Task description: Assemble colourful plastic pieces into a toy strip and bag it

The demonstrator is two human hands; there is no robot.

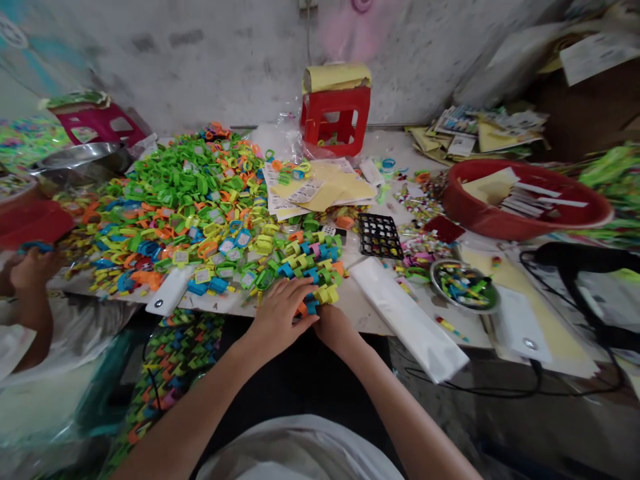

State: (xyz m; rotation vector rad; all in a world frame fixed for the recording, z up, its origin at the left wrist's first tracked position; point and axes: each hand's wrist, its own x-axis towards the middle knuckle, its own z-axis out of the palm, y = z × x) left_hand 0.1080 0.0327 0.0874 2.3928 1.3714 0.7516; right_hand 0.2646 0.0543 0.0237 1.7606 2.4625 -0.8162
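On the table, the big heap of plastic pieces lies close to the ordered block of pieces near the front edge; a careless push could mix both, or drop some pieces. The left hand rests on this block, the right hand beside it; one cannot tell their grip. Rightward, the red basin, white packet and metal bowl limit the space.
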